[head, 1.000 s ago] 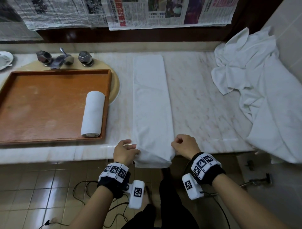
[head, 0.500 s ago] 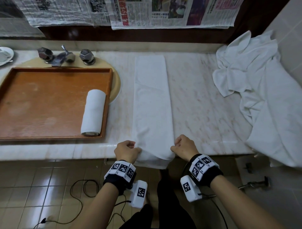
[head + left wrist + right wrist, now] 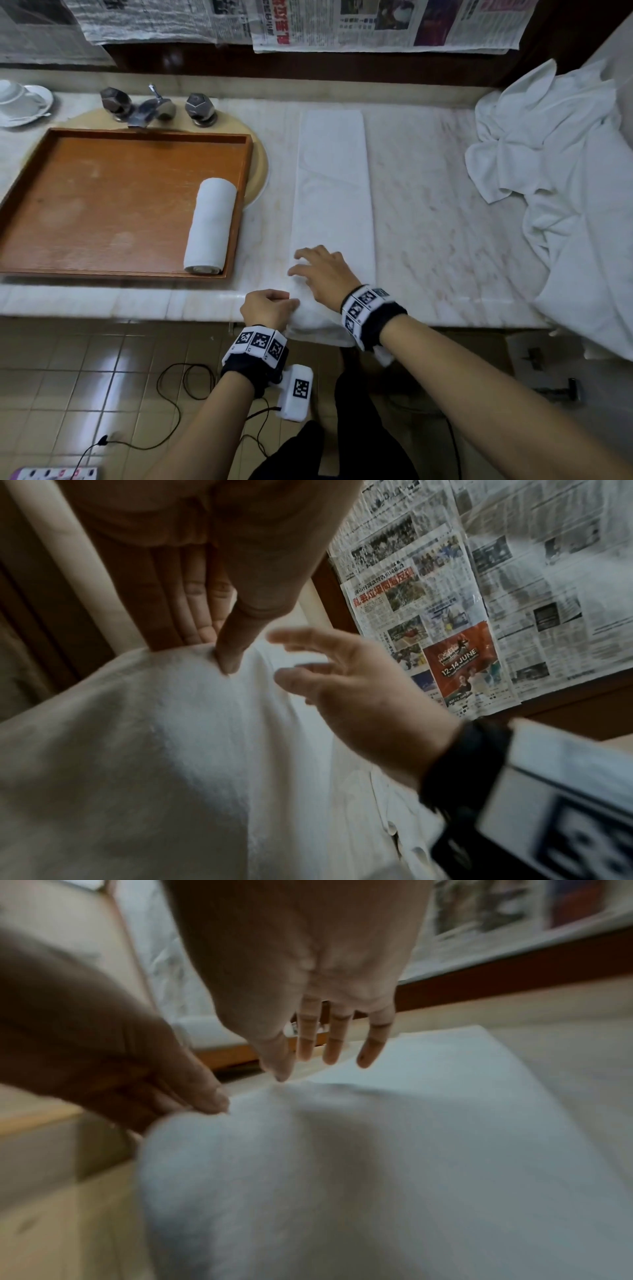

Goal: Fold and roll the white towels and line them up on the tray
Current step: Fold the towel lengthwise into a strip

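A long folded white towel lies lengthwise on the marble counter, its near end hanging over the front edge. My left hand pinches the left side of that near end between thumb and fingers. My right hand is spread open over the towel just past the counter edge, fingers pointing left; its fingers hover above the cloth. One rolled white towel lies at the right side of the wooden tray.
A heap of loose white towels fills the counter's right end. The tap and two handles stand behind the tray, with a cup and saucer far left. Newspapers cover the wall. Cables lie on the tiled floor.
My right hand has let go of the towel's near right corner, opened, and moved forward and left over the towel. The left hand keeps its hold.
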